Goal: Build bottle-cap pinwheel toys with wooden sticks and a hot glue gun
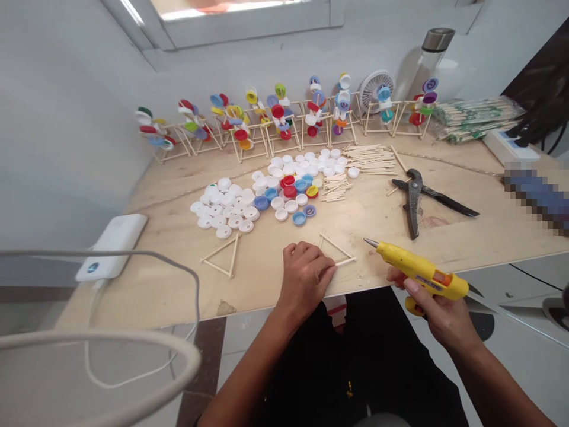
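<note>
Left hand (304, 279) at the front edge of the plywood desk (133, 290): fingers (322, 264) curled, tips against the lower corner of a triangle of wooden craft sticks (336, 249). Whether they are pinching it cannot be told from this view. Right hand (440, 314): fingers clenched round the grip of a yellow hot glue gun (422, 274), its metal nozzle (371, 242) aimed left, near the triangle but not touching it.

Triangle lies flat on the desk, close to the front edge. A second stick triangle (221, 256) lies flat further left, well apart. Behind these: a heap of white plastic bottle caps (222, 204), with blue, red and yellow caps (288, 193) at its right side. Loose craft sticks (368, 159) lie beyond, and black-handled pliers (413, 198) to the right. Along the back, a row of stick frames carrying coloured caps (280, 121), then a white desk fan (377, 90) and a bagged bundle of sticks (475, 118).
</note>
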A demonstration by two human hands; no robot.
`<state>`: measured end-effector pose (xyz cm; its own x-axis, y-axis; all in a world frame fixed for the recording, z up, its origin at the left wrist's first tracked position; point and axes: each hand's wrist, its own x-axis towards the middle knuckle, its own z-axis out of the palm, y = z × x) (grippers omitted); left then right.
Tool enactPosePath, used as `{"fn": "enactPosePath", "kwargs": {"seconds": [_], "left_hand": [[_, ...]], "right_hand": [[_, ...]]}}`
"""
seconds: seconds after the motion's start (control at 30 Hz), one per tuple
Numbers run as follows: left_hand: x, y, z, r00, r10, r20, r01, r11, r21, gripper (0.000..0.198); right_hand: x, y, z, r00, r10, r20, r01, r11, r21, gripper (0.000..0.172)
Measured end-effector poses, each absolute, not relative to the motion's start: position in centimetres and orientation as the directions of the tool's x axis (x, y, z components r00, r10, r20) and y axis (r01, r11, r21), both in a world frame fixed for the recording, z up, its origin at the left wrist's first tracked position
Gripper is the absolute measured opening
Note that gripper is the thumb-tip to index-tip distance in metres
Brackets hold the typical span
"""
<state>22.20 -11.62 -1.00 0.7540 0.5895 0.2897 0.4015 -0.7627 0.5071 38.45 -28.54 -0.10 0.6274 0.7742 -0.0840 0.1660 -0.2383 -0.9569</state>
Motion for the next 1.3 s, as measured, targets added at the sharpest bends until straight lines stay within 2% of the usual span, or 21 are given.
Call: {"fn": "enactPosePath", "kwargs": {"seconds": [0.13,0.53,0.73,0.9,1.1,1.2,1.3], "left_hand": [[22.3,-11.6,-1.0,0.756,0.587,0.290,0.398,-0.763,0.510,0.014],[22.4,-11.7,-1.3,0.762,0.576,0.295,0.396,-0.776,0.491,0.014],[20.9,-11.6,-0.8,0.720,0.623,0.305,0.410,-0.737,0.537,0.010],[17.8,-11.5,-0.4,0.646,0.729,0.225,0.492,-0.624,0.608,0.012],[17.1,-11.7,-1.1,0.674,0.719,0.168,0.500,-0.612,0.613,0.013],[17.4,-11.7,-1.3,0.677,0.714,0.179,0.494,-0.621,0.608,0.012],[17.5,-11.7,-1.3,0.675,0.711,0.198,0.486,-0.630,0.605,0.011]], "right_hand": [[38.7,-28.7,-0.4,0.606,0.787,-0.117,0.161,-0.266,-0.951,0.031],[38.9,-28.5,-0.7,0.586,0.803,-0.111,0.168,-0.254,-0.953,0.027],[38.7,-28.5,-0.5,0.604,0.789,-0.112,0.159,-0.257,-0.953,0.027],[38.4,-28.3,-0.2,0.621,0.771,-0.140,0.162,-0.301,-0.940,0.026],[38.8,-28.6,-0.9,0.610,0.775,-0.165,0.162,-0.326,-0.931,0.030],[38.9,-28.7,-0.8,0.607,0.780,-0.153,0.183,-0.324,-0.928,0.030],[39.3,-28.6,-0.1,0.683,0.726,-0.082,0.227,-0.317,-0.921,0.028]]}}
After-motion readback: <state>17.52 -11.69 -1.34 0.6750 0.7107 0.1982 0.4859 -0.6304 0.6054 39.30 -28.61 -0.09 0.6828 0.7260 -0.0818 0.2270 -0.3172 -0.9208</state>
